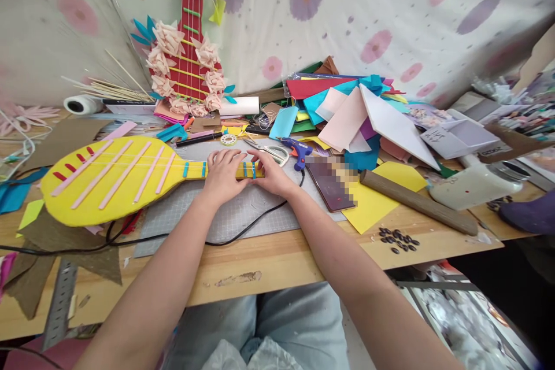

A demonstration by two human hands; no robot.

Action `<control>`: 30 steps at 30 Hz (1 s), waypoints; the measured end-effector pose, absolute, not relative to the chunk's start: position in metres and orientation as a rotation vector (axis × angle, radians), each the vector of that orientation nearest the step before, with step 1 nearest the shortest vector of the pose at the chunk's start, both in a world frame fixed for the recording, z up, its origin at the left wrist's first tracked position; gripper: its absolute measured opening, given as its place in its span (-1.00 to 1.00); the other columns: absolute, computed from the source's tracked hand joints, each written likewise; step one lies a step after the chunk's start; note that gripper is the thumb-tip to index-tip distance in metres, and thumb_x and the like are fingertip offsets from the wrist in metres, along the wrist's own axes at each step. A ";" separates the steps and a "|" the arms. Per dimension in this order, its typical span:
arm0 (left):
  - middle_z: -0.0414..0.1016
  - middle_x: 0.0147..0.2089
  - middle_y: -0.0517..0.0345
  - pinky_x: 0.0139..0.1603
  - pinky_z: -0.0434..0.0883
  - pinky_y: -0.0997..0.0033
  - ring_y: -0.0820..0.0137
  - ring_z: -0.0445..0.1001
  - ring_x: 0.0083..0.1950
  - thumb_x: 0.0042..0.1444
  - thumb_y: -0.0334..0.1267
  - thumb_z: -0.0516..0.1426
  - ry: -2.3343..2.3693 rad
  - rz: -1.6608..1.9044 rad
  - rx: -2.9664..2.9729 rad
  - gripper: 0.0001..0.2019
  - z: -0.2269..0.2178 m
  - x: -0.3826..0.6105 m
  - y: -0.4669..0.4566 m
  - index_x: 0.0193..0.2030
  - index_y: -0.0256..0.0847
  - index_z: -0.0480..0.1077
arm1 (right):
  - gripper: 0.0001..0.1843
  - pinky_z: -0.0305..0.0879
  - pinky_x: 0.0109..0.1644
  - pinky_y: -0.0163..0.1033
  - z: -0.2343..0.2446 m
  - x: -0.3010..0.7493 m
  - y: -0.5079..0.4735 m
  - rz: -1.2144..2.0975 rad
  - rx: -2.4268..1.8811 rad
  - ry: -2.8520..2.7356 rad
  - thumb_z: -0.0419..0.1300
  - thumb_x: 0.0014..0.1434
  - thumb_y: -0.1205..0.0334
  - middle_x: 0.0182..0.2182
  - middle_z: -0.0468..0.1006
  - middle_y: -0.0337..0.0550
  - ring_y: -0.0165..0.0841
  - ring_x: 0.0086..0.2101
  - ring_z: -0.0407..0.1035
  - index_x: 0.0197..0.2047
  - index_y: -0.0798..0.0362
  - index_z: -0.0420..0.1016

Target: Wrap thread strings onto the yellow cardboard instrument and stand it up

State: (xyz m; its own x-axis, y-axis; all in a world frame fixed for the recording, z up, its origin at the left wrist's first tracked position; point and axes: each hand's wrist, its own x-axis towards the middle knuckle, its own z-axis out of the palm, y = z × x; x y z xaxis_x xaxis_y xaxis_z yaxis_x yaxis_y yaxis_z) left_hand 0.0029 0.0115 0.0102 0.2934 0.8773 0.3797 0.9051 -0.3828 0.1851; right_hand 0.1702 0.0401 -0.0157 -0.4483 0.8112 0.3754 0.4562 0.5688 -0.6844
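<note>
A yellow handmade toy lute (119,176) lies across the work table, its round body to the left and its neck pointing right. Pink strips and thin strings cross the body, and short blue strips band the neck. My left hand (225,178) is closed over the middle of the neck, fingers on top and thumb on the near side. At the neck's right end, my right hand (271,174) curls its fingers and thumb around the tip, which they partly hide. Under the neck is a grey cutting mat (173,219).
Behind stands a red toy lute (191,63) with paper flowers. Scissors (277,154), a blue glue gun (298,150) with a black cord, a phone (332,185) and a brown stick (416,201) lie right. Coloured paper (342,118) piles up behind; black beads (399,239) lie near the edge.
</note>
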 end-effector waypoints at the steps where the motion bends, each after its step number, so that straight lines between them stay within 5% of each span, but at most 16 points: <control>1: 0.31 0.20 -0.01 0.27 -0.04 0.06 0.14 0.19 0.24 -0.02 -0.12 0.16 -1.707 -0.618 -2.497 -0.47 0.009 0.001 0.013 0.14 -0.12 0.27 | -0.20 0.30 -0.09 -0.16 -0.016 0.170 0.041 0.639 -1.022 -2.104 0.28 -0.10 0.33 -0.08 0.33 -0.04 -0.33 -0.19 0.27 0.22 0.04 0.12; 7: 0.46 0.05 -0.03 0.27 -0.09 0.01 0.18 0.36 0.10 0.07 -0.15 0.11 -1.766 -0.503 -2.557 -0.54 0.005 0.000 0.019 0.12 -0.17 0.24 | -0.15 0.26 -0.06 -0.15 -0.017 0.170 0.044 0.683 -1.127 -2.067 0.30 -0.18 0.38 -0.11 0.37 -0.08 -0.33 -0.19 0.25 0.21 0.06 0.13; 30: 0.44 0.04 0.02 0.29 -0.18 -0.16 0.11 0.32 0.10 0.01 -0.15 0.07 -1.838 -0.439 -2.481 -0.59 0.009 0.002 0.012 0.03 -0.12 0.36 | -0.13 0.28 -0.10 -0.21 -0.019 0.156 0.047 0.827 -1.193 -2.021 0.31 -0.20 0.38 -0.11 0.42 -0.12 -0.40 -0.27 0.28 0.21 0.08 0.12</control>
State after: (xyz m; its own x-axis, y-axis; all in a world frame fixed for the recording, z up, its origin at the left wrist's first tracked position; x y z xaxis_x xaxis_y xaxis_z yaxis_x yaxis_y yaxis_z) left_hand 0.0018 0.0120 0.0094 0.2658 0.9343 0.2375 0.9407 -0.3052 0.1479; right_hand 0.1562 0.0468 -0.0185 -0.3819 0.9006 0.2074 0.4969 0.3893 -0.7756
